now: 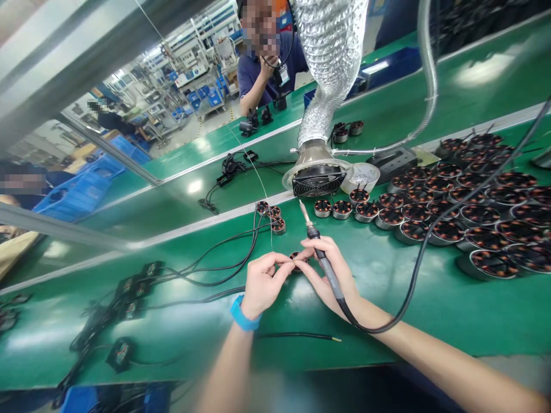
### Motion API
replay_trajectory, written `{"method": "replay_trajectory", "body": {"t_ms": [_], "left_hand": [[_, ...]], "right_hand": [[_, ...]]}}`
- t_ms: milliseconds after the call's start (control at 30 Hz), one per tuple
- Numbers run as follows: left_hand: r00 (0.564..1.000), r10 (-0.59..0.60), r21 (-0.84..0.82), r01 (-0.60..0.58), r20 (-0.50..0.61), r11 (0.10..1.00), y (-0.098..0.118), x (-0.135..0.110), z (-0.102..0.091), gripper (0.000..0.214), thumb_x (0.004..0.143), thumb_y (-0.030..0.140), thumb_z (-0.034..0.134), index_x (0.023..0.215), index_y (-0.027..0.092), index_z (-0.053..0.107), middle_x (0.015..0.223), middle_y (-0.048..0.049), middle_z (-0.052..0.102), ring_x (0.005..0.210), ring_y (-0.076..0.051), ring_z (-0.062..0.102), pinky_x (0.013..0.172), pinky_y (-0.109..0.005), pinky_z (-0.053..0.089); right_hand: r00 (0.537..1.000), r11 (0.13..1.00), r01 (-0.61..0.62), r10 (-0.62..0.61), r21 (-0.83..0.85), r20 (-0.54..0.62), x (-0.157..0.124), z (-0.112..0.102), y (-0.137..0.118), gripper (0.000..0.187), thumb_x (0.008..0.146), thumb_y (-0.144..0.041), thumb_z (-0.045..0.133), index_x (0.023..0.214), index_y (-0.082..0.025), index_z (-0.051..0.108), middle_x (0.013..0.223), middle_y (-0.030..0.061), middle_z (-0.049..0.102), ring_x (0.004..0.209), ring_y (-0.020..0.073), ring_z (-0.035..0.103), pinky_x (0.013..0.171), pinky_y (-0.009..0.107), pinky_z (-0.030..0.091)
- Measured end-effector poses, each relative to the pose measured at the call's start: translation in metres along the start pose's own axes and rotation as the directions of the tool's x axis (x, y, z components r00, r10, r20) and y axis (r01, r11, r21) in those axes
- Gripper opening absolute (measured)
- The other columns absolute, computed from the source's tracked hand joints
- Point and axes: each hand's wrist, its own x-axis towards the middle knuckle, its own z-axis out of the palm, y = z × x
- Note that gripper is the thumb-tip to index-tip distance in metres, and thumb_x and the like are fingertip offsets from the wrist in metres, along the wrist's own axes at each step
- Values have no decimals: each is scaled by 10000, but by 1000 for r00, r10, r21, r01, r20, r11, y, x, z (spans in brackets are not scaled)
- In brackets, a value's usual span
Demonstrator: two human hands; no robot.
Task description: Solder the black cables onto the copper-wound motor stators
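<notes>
My right hand (340,275) is closed around a soldering iron (330,278), its metal tip pointing up and away from me. The right thumb and a fingertip also meet my left fingertips. My left hand (262,284), with a blue band at the wrist, is closed in a pinch; what sits between its fingers is too small to make out. Right behind the joined fingertips is a small motor stator (295,255) with copper windings, mostly hidden by the fingers. A thin solder wire (263,186) hangs down close to the left hand.
Many stators (480,215) stand in rows at right. A fume extractor (318,179) with a foil duct and a white bowl (361,175) are ahead. Black cables (228,252) run left to several dark parts. A cut cable (301,334) lies nearby. Across the bench sits a person (293,54).
</notes>
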Motion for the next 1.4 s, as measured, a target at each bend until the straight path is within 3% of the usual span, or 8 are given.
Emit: {"method": "replay_trajectory", "body": {"t_ms": [200,433,800,1000,1133,1300,1400], "left_hand": [[994,-83,-246,64,-68,967,-4,-4,8,239,879,370,665,795,148,644,658,0,571,589,-103,488,561,-219,395],[976,-133,-318,73,-171,945,2,-7,22,293,867,413,672,760,150,600,643,14,527,579,-93,475,556,-204,408],[952,-237,-361,155,-196,920,-1,-9,28,312,864,446,659,761,164,575,656,21,508,611,-103,475,597,-220,415],[957,-265,-385,201,-120,901,-2,-6,23,280,850,405,684,771,152,593,677,17,544,626,-102,497,628,-222,418],[967,-253,-285,246,13,926,5,-9,16,241,854,368,672,789,144,611,715,-8,599,654,-120,528,639,-232,428],[982,-141,-47,148,125,988,14,-17,15,100,846,175,571,808,153,660,768,-31,667,755,-171,594,709,-256,456],[970,-151,-85,169,189,982,16,-19,13,99,832,190,593,850,155,684,819,-36,694,794,-185,610,733,-258,466]], "right_hand": [[990,996,-45,54,77,-127,-8,15,-6,330,922,-136,659,1200,-263,535,912,9,629,910,178,645,909,363,501],[978,995,-30,49,94,-203,-13,24,-11,289,911,-102,639,1136,-257,544,1017,20,513,810,128,632,733,276,554],[972,999,-54,53,4,-229,-16,26,-14,225,912,-128,632,1081,-251,548,959,18,519,767,145,624,710,302,577],[988,990,65,-82,-129,-129,-17,18,-14,304,911,-111,620,1162,-263,540,1049,69,559,943,206,629,811,369,591],[977,966,205,-211,-157,-22,-14,12,-19,448,864,-135,699,1252,-263,515,1172,107,556,1090,247,611,889,401,588],[952,950,301,-295,-86,79,-14,12,-24,359,928,-86,556,1221,-292,550,1081,67,567,974,193,637,829,325,604],[969,971,234,-229,-54,89,-16,9,-23,331,936,-89,528,1198,-290,551,1048,58,554,937,182,636,807,306,605]]}}
